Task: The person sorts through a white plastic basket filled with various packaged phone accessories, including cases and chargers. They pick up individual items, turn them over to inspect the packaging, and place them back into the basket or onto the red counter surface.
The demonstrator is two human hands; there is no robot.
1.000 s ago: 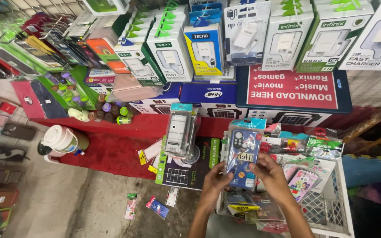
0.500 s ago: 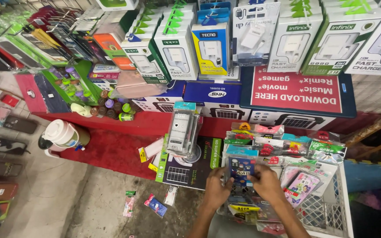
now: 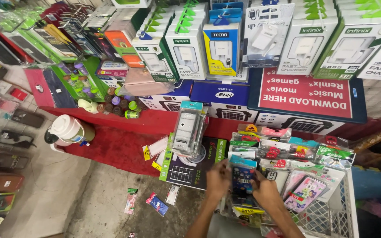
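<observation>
Two hands, left hand (image 3: 218, 180) and right hand (image 3: 265, 191), fingers closed around one packaged phone case (image 3: 242, 175) above one white wire basket (image 3: 331, 216)

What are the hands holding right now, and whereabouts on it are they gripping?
Both hands hold one packaged phone case, dark blue inside clear wrap. The left hand grips its left edge and the right hand its lower right edge, over the white wire basket.

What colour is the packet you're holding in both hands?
The packet is mostly dark blue with a light blue top edge, seen in the head view, held between both hands.
</observation>
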